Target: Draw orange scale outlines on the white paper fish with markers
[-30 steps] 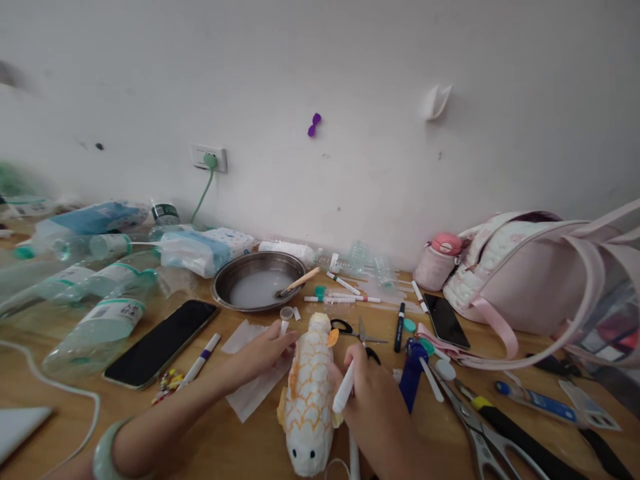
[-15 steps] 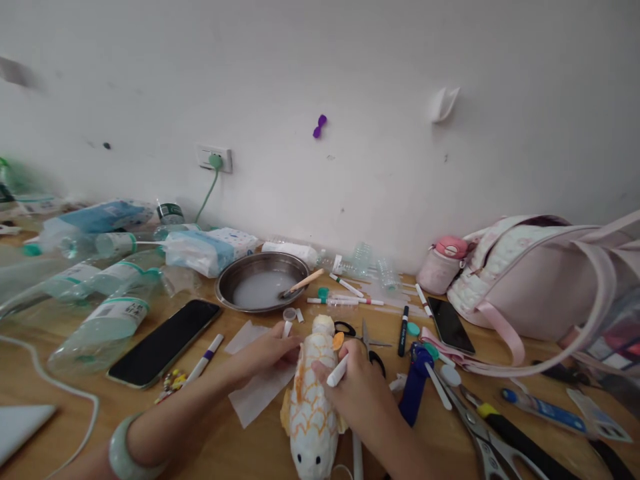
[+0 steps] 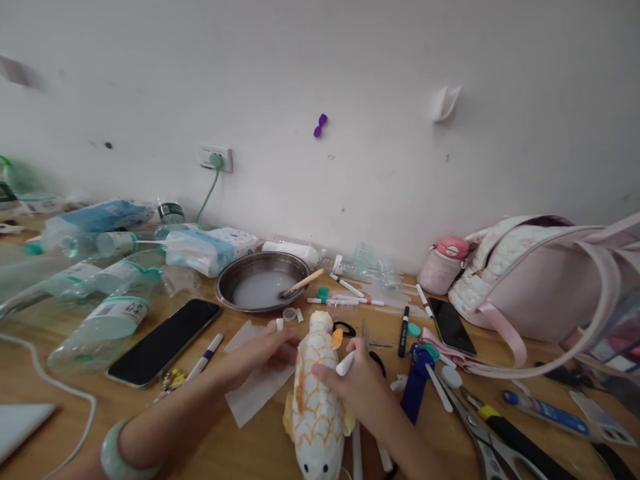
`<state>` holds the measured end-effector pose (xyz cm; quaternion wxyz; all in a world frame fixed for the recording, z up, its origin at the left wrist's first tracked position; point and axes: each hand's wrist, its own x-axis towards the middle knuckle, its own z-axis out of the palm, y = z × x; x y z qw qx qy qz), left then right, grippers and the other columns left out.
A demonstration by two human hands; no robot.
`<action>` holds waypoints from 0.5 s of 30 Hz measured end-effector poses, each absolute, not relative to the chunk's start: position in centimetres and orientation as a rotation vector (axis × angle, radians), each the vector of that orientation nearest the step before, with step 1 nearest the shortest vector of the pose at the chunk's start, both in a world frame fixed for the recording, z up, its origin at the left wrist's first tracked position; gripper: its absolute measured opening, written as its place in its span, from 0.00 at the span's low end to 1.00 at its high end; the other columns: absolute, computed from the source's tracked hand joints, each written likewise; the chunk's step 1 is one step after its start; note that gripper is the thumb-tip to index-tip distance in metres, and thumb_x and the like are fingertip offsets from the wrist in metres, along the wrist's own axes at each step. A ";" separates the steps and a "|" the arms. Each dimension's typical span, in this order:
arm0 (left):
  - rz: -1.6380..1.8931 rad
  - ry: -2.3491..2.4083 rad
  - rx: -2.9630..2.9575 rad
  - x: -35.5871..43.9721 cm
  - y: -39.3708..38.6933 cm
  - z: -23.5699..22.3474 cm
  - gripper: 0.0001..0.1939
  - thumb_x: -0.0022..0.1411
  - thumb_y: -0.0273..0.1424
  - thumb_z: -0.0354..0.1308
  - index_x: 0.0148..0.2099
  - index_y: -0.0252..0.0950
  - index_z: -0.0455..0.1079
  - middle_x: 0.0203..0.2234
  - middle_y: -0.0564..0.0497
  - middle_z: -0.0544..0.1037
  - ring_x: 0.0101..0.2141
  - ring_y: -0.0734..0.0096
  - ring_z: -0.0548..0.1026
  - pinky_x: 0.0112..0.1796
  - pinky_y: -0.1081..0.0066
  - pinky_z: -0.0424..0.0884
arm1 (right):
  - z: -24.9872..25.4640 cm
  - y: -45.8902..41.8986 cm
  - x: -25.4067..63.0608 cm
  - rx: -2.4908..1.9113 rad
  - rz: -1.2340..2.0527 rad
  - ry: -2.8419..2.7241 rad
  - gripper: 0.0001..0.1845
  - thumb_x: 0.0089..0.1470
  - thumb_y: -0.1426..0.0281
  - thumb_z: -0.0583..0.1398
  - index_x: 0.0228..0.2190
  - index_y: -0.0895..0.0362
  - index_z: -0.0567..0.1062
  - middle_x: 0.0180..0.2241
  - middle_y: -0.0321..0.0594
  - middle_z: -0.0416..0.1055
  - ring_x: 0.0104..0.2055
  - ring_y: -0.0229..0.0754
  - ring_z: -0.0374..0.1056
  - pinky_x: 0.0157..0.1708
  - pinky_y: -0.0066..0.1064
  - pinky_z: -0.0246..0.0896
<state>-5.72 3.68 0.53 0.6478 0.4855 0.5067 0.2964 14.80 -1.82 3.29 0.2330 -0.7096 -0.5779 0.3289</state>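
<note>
A white fish model with orange scale lines, orange fins and dark eyes lies on the table, its head towards me. My right hand is closed around a white marker, and its thumb touches the fish's right side. At the fish's left is my left hand, fingers bent, with a small white marker cap sticking up from them. Its fingertips are partly hidden beside the fish. Under the left hand lies a translucent white sheet. Black-handled scissors lie partly behind the fish.
A metal bowl of cloudy liquid with a brush stands behind. Plastic bottles and a phone lie left. Large scissors, a blue ribbon and a pink bag are right.
The fish has shifted and turned slightly, its head now further right. My left hand has moved a little left, away from its side, with the cap. The marker has tilted slightly in my right hand.
</note>
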 end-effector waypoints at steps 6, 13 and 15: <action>0.758 0.861 1.062 -6.3 4.4 0.5 0.27 0.66 0.56 0.52 0.45 0.36 0.72 0.39 0.47 0.79 0.38 0.63 0.77 0.44 0.58 0.72 | 2.8 -2.5 15.2 -1.604 0.956 -1.405 0.30 0.44 0.50 0.67 0.37 0.50 0.56 0.35 0.37 0.76 0.36 0.47 0.74 0.36 0.34 0.66; 0.747 0.520 1.216 -6.3 2.9 2.2 0.31 0.56 0.58 0.62 0.52 0.40 0.68 0.48 0.46 0.79 0.51 0.52 0.74 0.51 0.58 0.66 | 1.6 -3.8 15.1 -1.175 0.870 -1.326 0.27 0.49 0.51 0.65 0.39 0.47 0.56 0.43 0.39 0.77 0.43 0.49 0.76 0.38 0.37 0.73; 0.745 0.451 1.259 -6.2 2.3 2.5 0.38 0.54 0.56 0.66 0.59 0.42 0.63 0.54 0.45 0.76 0.56 0.48 0.71 0.54 0.54 0.64 | 1.1 -3.9 15.3 -1.129 0.814 -1.336 0.26 0.49 0.53 0.66 0.39 0.46 0.57 0.43 0.39 0.77 0.44 0.50 0.76 0.38 0.39 0.74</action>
